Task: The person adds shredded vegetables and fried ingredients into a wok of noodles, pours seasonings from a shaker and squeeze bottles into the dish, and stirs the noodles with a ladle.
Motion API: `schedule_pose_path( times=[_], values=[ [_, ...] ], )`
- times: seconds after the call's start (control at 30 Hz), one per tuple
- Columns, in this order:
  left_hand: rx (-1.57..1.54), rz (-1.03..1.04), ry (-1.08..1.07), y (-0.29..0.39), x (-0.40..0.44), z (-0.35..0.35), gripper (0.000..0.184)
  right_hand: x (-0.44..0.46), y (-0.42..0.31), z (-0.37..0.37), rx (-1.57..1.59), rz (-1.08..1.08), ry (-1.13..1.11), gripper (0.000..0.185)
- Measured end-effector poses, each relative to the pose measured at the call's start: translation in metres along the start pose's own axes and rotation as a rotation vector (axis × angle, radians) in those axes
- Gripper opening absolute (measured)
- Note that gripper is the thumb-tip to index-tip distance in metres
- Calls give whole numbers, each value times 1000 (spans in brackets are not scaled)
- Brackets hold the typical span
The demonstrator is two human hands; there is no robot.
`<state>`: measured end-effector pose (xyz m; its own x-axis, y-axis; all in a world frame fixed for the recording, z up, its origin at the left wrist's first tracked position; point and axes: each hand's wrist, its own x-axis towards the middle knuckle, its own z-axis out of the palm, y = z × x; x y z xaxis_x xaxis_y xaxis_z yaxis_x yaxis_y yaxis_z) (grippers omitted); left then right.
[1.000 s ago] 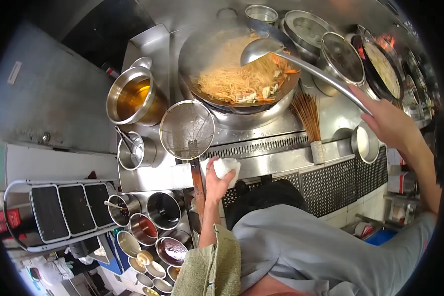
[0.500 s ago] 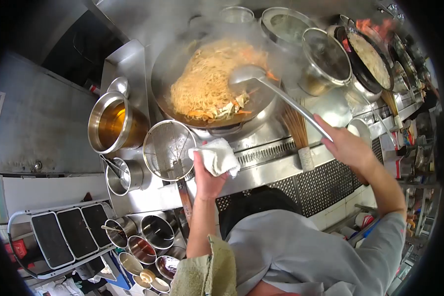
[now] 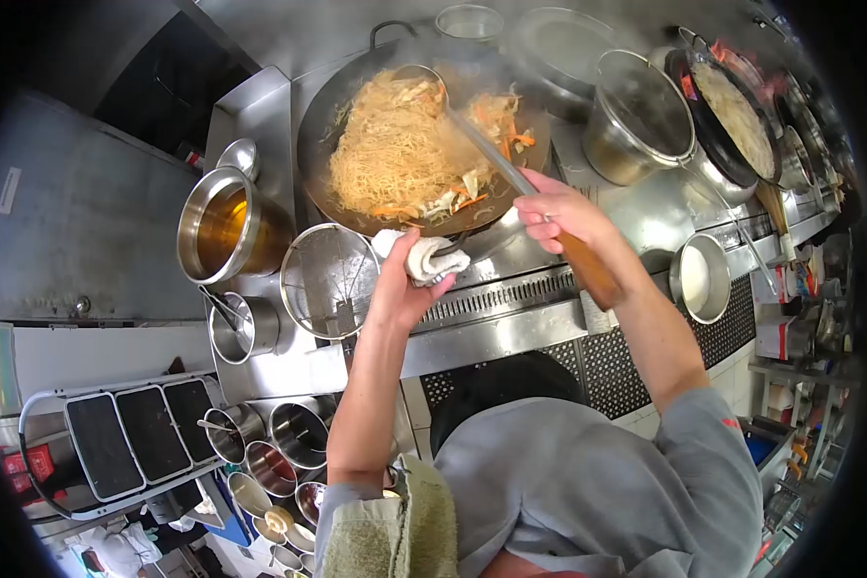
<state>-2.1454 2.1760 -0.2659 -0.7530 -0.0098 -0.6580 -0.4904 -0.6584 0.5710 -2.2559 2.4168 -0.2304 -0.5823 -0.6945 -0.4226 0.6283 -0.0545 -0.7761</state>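
A large wok [image 3: 539, 164] holds a heap of noodles [image 3: 390, 144] with carrot strips and pale shreds among them; steam blurs its back part. In my right hand [image 3: 564, 214] is a long ladle [image 3: 496, 154], gripped where its metal shaft meets the wooden handle. Its bowl rests at the far side of the noodles. My left hand [image 3: 403, 294] is closed on a folded white cloth [image 3: 424, 254], which wraps around the near handle of the wok [image 3: 450, 247].
A wire strainer [image 3: 329, 281] lies left of the wok, near a pot of amber liquid [image 3: 219, 231] and a small pot [image 3: 244, 328]. A steel bucket [image 3: 636, 149], a second wok [image 3: 727, 120] and a bowl of white contents [image 3: 700, 279] stand to the right. Several sauce pots sit lower left.
My right hand has moved left and closer to the wok. The ladle's bowl has shifted to the noodles' far side. The cloth in my left hand has moved onto the wok handle.
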Motion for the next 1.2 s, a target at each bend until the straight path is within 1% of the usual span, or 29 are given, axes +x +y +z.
schedule_pose_path(
  times=[0.03,0.1,0.13,0.17,0.23,0.27,0.3,0.33,0.37,0.4,0.47,0.5,0.57,0.6,0.67,0.7,0.77,0.8,0.87,0.9,0.97,1.03,1.1,1.13,1.2],
  values=[
    [-20,-37,3,-1,1,-2,38,-8,-1,6,7,4,-4,71],
    [-20,-41,11,-3,1,-5,39,-38,-7,21,-77,-50,6,72],
    [-36,-31,-9,-5,-1,-8,39,-50,-6,27,-104,-78,58,72],
    [-50,-19,-31,-6,-3,-9,40,-55,-9,29,-92,-72,59,72],
    [-55,12,-53,-12,-16,-11,43,-57,-14,31,-286,-140,179,72],
    [-79,17,-42,-14,-26,-11,43,-49,-18,32,-425,-166,231,70],
    [-102,21,-34,-18,-36,-14,43,-35,-21,28,-424,-169,235,70],
    [-114,31,-144,-27,-39,-28,47,-14,-21,19,-529,-188,286,70],
    [-80,-4,-104,-42,-56,-39,50,0,-20,13,-636,-209,347,70],
    [-61,-18,-36,-50,-64,-46,52,14,-16,11,-637,-213,354,70],
    [-143,-86,0,-72,-70,-65,50,33,-11,10,-508,-179,248,72],
    [-169,-123,9,-83,-73,-78,49,35,-12,9,-508,-177,249,72],
    [-133,-127,40,-107,-72,-101,49,35,-13,8,-261,-53,23,73],
    [-97,-128,70,-114,-72,-109,49,24,-15,13,-262,-55,24,73],
    [-106,-149,59,-122,-74,-124,49,-20,-22,28,-370,-40,45,72],
    [-113,-177,54,-123,-77,-131,49,-39,-24,33,-365,-38,46,72],
    [-96,-169,40,-118,-81,-132,48,-66,-29,40,-478,-107,139,70],
    [-70,-163,22,-114,-84,-132,47,-67,-27,41,-475,-105,143,70],
    [-33,-163,-11,-109,-86,-128,47,-69,-24,40,-631,-192,374,69],
    [-5,-153,-10,-106,-87,-127,46,-68,-20,37,-630,-196,385,69],
    [21,-137,-13,-105,-86,-127,46,-57,-4,23,-729,-191,534,67],
    [52,-123,-25,-106,-87,-130,46,-42,23,16,-734,-184,557,69],
    [53,-115,-30,-108,-88,-130,46,-33,46,26,-223,-131,389,75],
    [57,-109,-34,-110,-89,-129,46,-34,47,30,-228,-128,389,75],
    [45,-129,-29,-114,-92,-129,45,-38,47,37,327,-108,63,74]
  ],
)
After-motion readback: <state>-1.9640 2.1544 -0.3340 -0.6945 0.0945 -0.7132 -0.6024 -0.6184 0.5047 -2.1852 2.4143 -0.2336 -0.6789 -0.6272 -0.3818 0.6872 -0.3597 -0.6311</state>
